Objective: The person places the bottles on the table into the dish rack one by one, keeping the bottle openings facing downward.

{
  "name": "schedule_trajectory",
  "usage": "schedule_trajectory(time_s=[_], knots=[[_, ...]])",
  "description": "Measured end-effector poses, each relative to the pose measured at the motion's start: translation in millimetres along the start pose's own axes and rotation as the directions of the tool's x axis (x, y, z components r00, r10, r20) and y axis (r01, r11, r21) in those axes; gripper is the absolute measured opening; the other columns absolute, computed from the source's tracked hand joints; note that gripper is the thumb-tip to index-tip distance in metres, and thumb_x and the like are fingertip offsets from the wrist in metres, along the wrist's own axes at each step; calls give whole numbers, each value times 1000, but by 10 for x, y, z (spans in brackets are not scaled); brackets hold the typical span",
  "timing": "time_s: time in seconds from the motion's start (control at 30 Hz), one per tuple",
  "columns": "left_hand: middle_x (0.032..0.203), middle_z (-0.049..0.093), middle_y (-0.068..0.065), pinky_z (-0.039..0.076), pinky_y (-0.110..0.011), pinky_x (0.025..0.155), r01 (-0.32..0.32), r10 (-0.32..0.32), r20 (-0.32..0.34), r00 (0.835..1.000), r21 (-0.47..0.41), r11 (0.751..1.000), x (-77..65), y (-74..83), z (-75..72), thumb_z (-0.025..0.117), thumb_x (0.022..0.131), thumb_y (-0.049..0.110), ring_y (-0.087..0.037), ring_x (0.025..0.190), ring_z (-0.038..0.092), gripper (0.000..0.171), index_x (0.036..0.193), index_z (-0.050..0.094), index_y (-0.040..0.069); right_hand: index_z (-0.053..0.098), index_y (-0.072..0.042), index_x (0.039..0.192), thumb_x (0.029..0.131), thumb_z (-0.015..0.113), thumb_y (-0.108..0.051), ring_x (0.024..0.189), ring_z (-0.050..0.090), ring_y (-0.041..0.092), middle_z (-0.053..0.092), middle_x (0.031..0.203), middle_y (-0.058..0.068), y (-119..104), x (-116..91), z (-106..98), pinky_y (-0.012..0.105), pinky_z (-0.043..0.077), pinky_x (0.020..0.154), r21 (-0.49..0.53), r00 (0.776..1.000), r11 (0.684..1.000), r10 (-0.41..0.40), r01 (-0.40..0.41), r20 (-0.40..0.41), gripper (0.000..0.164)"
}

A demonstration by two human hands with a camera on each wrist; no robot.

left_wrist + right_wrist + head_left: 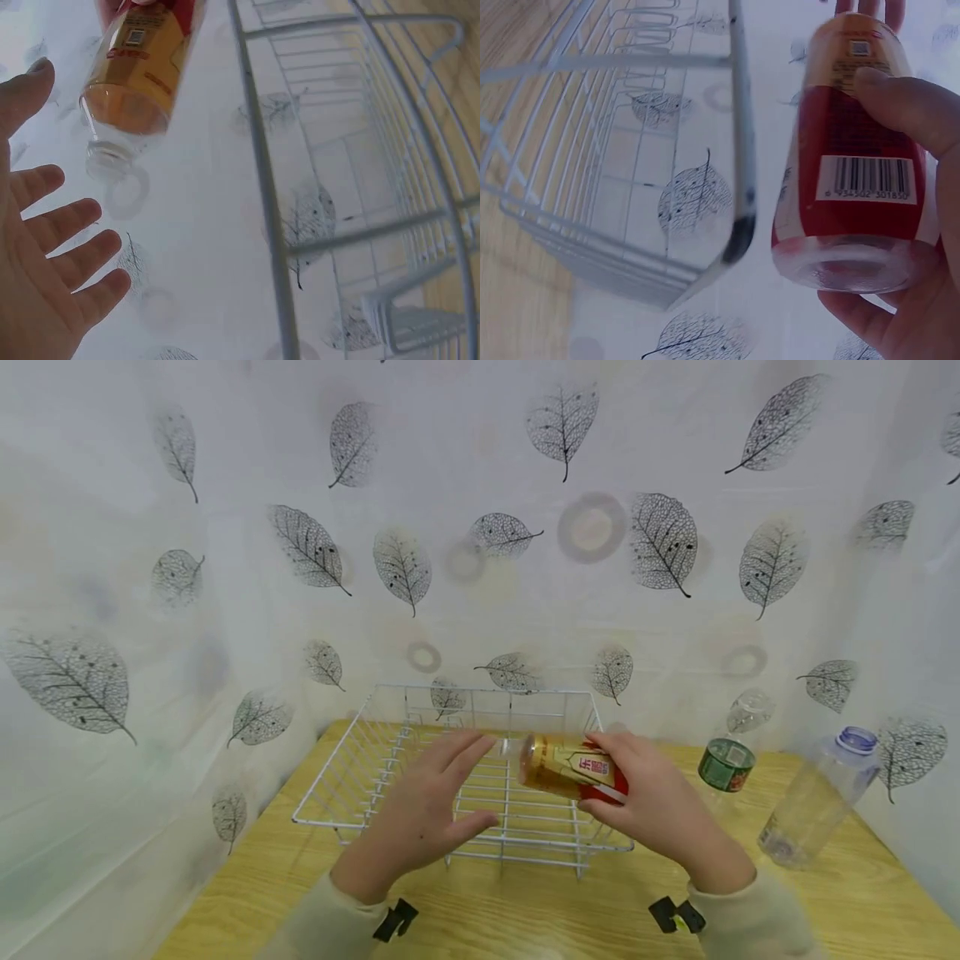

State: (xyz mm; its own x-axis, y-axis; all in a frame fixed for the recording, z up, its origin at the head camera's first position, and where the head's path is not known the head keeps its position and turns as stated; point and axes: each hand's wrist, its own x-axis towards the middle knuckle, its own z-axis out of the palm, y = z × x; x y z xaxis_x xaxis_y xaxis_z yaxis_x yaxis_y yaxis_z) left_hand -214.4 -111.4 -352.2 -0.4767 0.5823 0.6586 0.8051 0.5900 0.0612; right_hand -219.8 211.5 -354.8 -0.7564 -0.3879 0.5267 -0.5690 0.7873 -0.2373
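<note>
My right hand [660,802] grips a plastic bottle [562,767] with a red and gold label, fingers and thumb around its base end. The bottle lies nearly sideways above a white wire rack [525,841], its clear neck toward the left hand. In the right wrist view, a barcode on the red part of the label [864,180] faces the camera. My left hand [427,810] hovers over the rack's left half with fingers extended and thumb apart. The left wrist view shows a gap between those fingers and the bottle's neck [109,157].
Right of the rack, a clear bottle with a green label [726,766] stands on the wooden table [495,914]. Farther right is a clear bottle with a purple-tinted neck [813,810]. A leaf-patterned sheet [465,460] hangs behind the table and along its sides.
</note>
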Motion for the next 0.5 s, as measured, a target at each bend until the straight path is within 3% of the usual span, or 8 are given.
schedule_trajectory(time_s=[0.2,0.5], knots=[[155,43,-7,40,-41,113,-21,21,13,1000,0,1000,113,130,35,72,89,56,-24,142,41,85,154,42,9,59,-12,140,69,94,-42,100,61,20,62,123,4,-173,-2,17,39,57,74,-81,990,987,-138,136,-15,85],[147,53,-4,48,-39,105,-2,-2,76,997,58,998,172,277,133,79,80,59,-22,131,53,88,149,50,11,61,-10,136,66,94,-43,104,60,18,63,121,1,-363,-17,35,39,57,80,-104,977,972,-214,213,1,84]])
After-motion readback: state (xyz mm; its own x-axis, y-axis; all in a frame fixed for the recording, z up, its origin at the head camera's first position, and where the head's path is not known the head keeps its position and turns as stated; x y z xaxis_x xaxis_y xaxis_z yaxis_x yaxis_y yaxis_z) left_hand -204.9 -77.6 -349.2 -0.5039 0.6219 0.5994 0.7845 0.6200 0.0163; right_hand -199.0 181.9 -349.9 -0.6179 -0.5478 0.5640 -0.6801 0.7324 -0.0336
